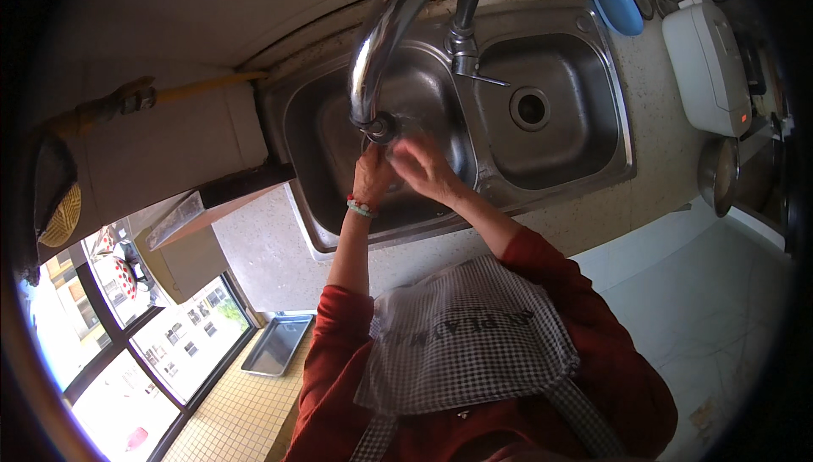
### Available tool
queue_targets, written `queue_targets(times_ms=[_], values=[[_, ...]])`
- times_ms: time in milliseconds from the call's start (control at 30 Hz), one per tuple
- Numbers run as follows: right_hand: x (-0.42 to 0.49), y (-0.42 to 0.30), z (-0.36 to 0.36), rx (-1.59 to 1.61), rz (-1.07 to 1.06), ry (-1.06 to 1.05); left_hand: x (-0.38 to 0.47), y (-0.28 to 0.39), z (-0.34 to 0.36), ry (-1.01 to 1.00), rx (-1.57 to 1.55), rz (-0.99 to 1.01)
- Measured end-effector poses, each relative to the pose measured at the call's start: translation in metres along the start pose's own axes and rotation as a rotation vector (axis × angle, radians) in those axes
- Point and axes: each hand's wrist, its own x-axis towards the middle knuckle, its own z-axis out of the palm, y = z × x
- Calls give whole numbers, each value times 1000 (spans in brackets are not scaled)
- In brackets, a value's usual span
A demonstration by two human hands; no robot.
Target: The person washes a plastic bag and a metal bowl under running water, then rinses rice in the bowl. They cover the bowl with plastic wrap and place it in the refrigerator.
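Note:
Both hands are over the left basin (324,138) of a stainless steel double sink, just below the outlet of the chrome gooseneck faucet (365,74). My left hand (373,175), with beaded bracelets (362,208) at its wrist, is upright beneath the spout. Its fingertips are partly hidden by the faucet head, so whether it holds anything is unclear. Close against it on the right is my right hand (422,166), its fingers blurred by motion. Water seems to splash around the fingers. The faucet's lever handle (489,79) points right over the divider.
The right basin (559,144) has a round drain (530,109). On the counter at right are a blue plastic bowl (619,10), a white rice cooker (705,68) and a metal bowl (719,176). A metal tray (277,344) lies on the tiled ledge by the window.

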Motion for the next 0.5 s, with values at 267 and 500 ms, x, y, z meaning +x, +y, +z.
queue_targets(times_ms=[267, 500], values=[[19, 89, 18, 777, 967, 17, -14, 16, -17, 273, -1003, -207], [-41, 32, 45, 449, 699, 174, 15, -20, 31, 543, -1016, -305]])
